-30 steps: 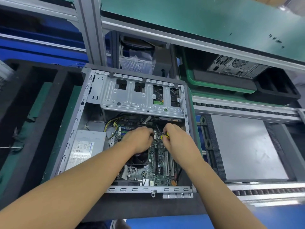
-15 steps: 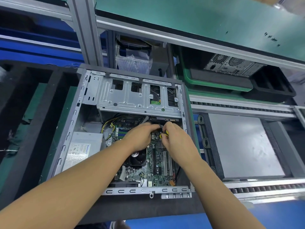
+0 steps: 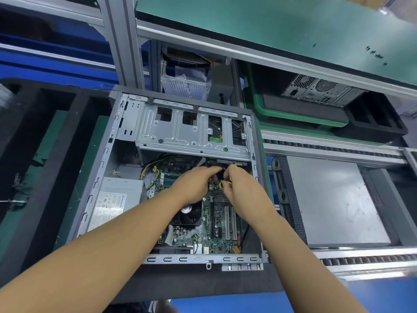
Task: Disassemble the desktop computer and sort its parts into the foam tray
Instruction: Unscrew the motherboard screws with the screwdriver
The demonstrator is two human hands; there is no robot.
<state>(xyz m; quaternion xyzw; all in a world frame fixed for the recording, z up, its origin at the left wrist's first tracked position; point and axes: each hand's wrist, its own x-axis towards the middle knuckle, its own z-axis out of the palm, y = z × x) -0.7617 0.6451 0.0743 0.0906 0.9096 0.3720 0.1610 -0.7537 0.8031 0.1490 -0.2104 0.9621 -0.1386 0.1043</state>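
The open desktop case point(image 3: 106, 154) lies on its side in front of me. Inside are the green motherboard point(image 3: 216, 236), a black CPU fan point(image 3: 188, 214), the grey power supply point(image 3: 115, 199) at the left and a metal drive cage point(image 3: 185, 134) at the far end. My left hand point(image 3: 194, 184) reaches under the cage edge with its fingers curled at something dark that I cannot make out. My right hand point(image 3: 241, 188) grips a yellow-and-black screwdriver point(image 3: 224, 182) right beside it. The black foam tray point(image 3: 52, 141) lies to the left of the case.
A grey flat side panel point(image 3: 331, 199) lies on the conveyor at the right. Behind it a green bin point(image 3: 255, 100) holds black foam, and a second computer case point(image 3: 320, 90) stands further back. An aluminium frame post point(image 3: 121, 41) rises behind the case.
Both hands have slid a little further toward the drive cage and closer together. The right hand keeps hold of the screwdriver.
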